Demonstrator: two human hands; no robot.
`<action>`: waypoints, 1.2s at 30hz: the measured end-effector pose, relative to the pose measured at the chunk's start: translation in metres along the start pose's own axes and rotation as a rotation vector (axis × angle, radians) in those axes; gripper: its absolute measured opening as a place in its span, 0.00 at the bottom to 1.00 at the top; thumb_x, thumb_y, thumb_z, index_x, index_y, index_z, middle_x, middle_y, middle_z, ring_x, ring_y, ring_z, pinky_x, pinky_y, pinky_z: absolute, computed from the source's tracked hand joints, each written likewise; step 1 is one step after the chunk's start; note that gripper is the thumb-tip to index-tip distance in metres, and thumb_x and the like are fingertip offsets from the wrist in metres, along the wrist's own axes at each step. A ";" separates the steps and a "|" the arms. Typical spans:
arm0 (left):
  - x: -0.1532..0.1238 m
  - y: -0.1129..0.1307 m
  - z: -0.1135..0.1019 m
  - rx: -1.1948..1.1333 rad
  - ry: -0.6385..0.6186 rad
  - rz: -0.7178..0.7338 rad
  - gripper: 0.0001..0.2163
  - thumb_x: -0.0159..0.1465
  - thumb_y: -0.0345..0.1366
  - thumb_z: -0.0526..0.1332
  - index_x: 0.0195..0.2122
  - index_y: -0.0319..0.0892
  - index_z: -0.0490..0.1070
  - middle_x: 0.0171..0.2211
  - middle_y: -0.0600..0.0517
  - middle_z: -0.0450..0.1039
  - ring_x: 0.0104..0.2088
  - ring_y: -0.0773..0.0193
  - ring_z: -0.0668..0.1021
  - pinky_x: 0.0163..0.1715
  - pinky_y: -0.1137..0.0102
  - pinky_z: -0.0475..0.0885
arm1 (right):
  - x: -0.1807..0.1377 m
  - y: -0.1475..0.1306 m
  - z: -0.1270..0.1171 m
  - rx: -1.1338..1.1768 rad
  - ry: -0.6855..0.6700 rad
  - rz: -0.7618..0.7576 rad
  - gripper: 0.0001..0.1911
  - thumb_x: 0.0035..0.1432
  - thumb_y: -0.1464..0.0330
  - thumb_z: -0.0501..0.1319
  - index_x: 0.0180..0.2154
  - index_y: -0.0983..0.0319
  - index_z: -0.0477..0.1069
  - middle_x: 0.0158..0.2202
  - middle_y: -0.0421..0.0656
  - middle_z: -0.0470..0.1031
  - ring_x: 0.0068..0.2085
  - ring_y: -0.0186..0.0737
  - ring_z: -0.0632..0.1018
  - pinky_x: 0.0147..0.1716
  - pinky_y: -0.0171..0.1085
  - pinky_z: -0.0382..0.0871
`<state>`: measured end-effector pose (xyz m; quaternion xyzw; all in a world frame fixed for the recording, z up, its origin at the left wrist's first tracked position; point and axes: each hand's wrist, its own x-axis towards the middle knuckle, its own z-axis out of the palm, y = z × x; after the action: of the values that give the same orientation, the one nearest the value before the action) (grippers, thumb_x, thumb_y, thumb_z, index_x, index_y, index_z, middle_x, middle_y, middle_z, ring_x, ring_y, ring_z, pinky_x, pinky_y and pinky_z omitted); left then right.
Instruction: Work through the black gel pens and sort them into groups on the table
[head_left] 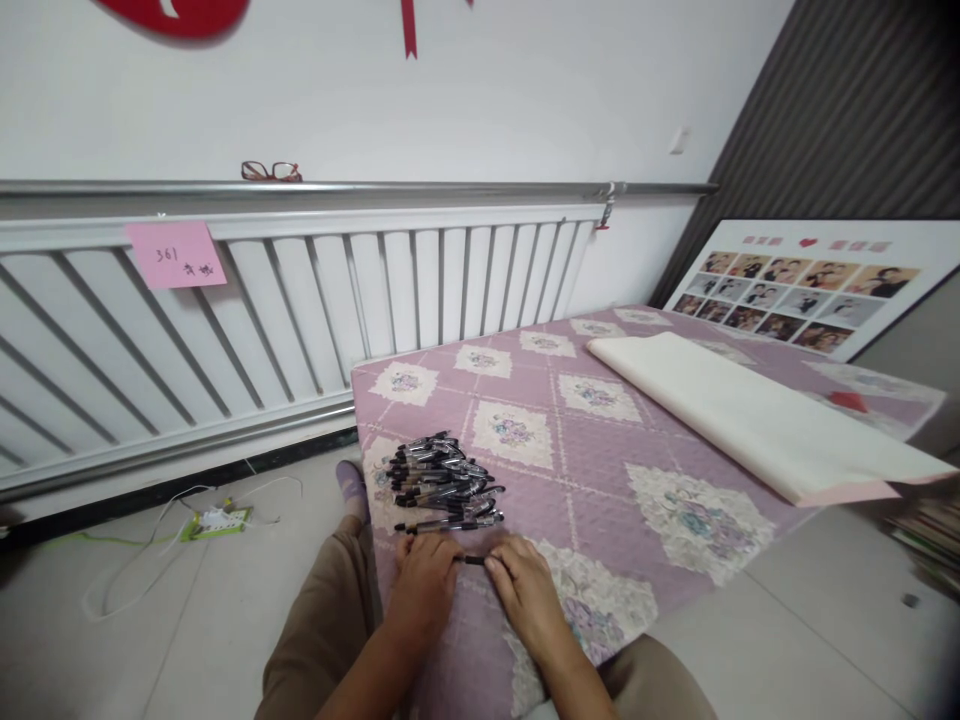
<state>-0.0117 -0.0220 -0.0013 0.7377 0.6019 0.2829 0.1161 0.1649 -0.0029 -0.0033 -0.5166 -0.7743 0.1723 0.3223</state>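
Note:
Near the front of the flowered purple cloth (592,500), my left hand (427,575) and my right hand (525,585) hold a black pen (474,560) between them, one at each end. Fingers are closed round it on both sides, and only its dark middle section shows. Just beyond my hands lies a pile of pens (442,475) with clear barrels and black caps or grips. One pen (450,525) rests apart at the near side of that pile, close to my left fingers.
A large cream folded sheet (720,420) lies on the right of the cloth. Behind it leans a photo board (795,285). A white radiator (450,280) runs along the wall, with a pink note (176,255) on it. A power strip (217,522) with cables sits on the floor at left.

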 end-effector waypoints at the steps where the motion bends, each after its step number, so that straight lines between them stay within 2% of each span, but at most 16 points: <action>1: 0.000 0.000 0.000 -0.005 0.002 0.004 0.11 0.64 0.25 0.54 0.39 0.49 0.71 0.40 0.54 0.75 0.45 0.58 0.73 0.53 0.56 0.56 | 0.000 0.000 0.000 -0.001 0.001 -0.002 0.13 0.64 0.62 0.52 0.29 0.57 0.69 0.32 0.42 0.73 0.37 0.44 0.73 0.40 0.43 0.64; 4: 0.000 0.000 0.000 -0.011 0.007 0.009 0.12 0.63 0.25 0.54 0.39 0.49 0.71 0.41 0.54 0.75 0.45 0.59 0.73 0.53 0.56 0.56 | -0.001 0.001 0.001 0.032 0.041 -0.008 0.07 0.61 0.62 0.56 0.35 0.57 0.70 0.36 0.42 0.75 0.41 0.45 0.74 0.42 0.43 0.65; 7: 0.000 0.000 -0.001 -0.004 -0.002 0.003 0.11 0.63 0.25 0.54 0.38 0.49 0.71 0.40 0.55 0.75 0.44 0.59 0.73 0.52 0.57 0.57 | -0.001 0.002 0.001 0.078 0.088 -0.036 0.08 0.57 0.65 0.60 0.40 0.57 0.70 0.42 0.44 0.75 0.46 0.46 0.73 0.46 0.44 0.66; 11: 0.001 0.001 -0.002 -0.012 -0.021 0.005 0.11 0.62 0.25 0.54 0.38 0.48 0.72 0.40 0.54 0.75 0.44 0.59 0.73 0.52 0.58 0.58 | 0.000 0.002 0.001 0.086 0.063 -0.058 0.03 0.58 0.67 0.59 0.34 0.57 0.71 0.41 0.43 0.75 0.44 0.45 0.74 0.45 0.44 0.67; 13: 0.001 0.001 -0.002 -0.010 -0.019 0.005 0.11 0.62 0.26 0.54 0.39 0.48 0.72 0.40 0.54 0.75 0.45 0.59 0.73 0.52 0.57 0.58 | 0.000 0.002 0.001 0.077 0.048 -0.049 0.05 0.59 0.66 0.58 0.31 0.58 0.71 0.39 0.43 0.75 0.43 0.45 0.74 0.43 0.44 0.67; 16: 0.000 0.001 -0.002 -0.002 -0.012 0.002 0.12 0.62 0.26 0.54 0.39 0.49 0.72 0.40 0.53 0.75 0.45 0.59 0.73 0.53 0.57 0.57 | -0.001 0.004 0.003 0.089 0.059 -0.036 0.04 0.58 0.65 0.59 0.35 0.57 0.72 0.40 0.44 0.75 0.44 0.45 0.74 0.45 0.44 0.67; 19: 0.000 0.000 -0.002 -0.011 -0.012 0.002 0.11 0.62 0.26 0.53 0.39 0.48 0.71 0.40 0.53 0.75 0.45 0.59 0.73 0.53 0.57 0.57 | -0.002 0.007 0.005 0.115 0.099 -0.025 0.09 0.56 0.66 0.61 0.41 0.57 0.71 0.43 0.44 0.75 0.47 0.46 0.73 0.48 0.45 0.67; 22: 0.000 -0.001 -0.002 -0.027 -0.026 0.001 0.11 0.63 0.26 0.53 0.39 0.48 0.71 0.40 0.53 0.75 0.45 0.58 0.73 0.52 0.57 0.57 | -0.002 0.007 0.005 0.120 0.092 -0.030 0.04 0.57 0.66 0.59 0.35 0.57 0.71 0.43 0.44 0.75 0.47 0.46 0.74 0.47 0.45 0.67; 24: 0.000 -0.001 -0.002 -0.028 -0.032 -0.002 0.11 0.63 0.26 0.53 0.39 0.47 0.71 0.40 0.53 0.75 0.45 0.58 0.73 0.52 0.57 0.57 | -0.002 0.006 0.004 0.117 0.074 -0.027 0.06 0.59 0.65 0.58 0.32 0.57 0.71 0.42 0.45 0.75 0.46 0.46 0.74 0.46 0.44 0.67; 30: 0.000 -0.001 -0.003 -0.026 -0.025 0.009 0.12 0.62 0.26 0.53 0.39 0.48 0.71 0.40 0.54 0.75 0.45 0.59 0.73 0.51 0.58 0.57 | -0.002 0.005 0.003 0.143 0.111 -0.019 0.08 0.56 0.65 0.60 0.40 0.57 0.71 0.44 0.45 0.75 0.48 0.46 0.73 0.49 0.45 0.67; 33: 0.000 -0.002 -0.002 -0.030 -0.023 0.011 0.12 0.62 0.25 0.53 0.39 0.48 0.71 0.40 0.54 0.75 0.45 0.59 0.73 0.51 0.58 0.58 | -0.001 0.005 0.003 0.132 0.089 -0.025 0.05 0.57 0.66 0.59 0.36 0.57 0.72 0.43 0.45 0.75 0.47 0.46 0.74 0.48 0.45 0.67; 36: 0.000 -0.002 -0.002 -0.029 -0.022 0.004 0.11 0.62 0.25 0.53 0.39 0.48 0.71 0.40 0.54 0.75 0.45 0.58 0.73 0.51 0.57 0.58 | -0.001 0.004 0.003 0.120 0.065 -0.016 0.05 0.59 0.65 0.58 0.33 0.58 0.72 0.41 0.45 0.76 0.44 0.45 0.74 0.45 0.44 0.68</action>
<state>-0.0142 -0.0213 -0.0009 0.7401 0.5951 0.2836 0.1327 0.1659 -0.0017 -0.0082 -0.4956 -0.7557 0.1988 0.3792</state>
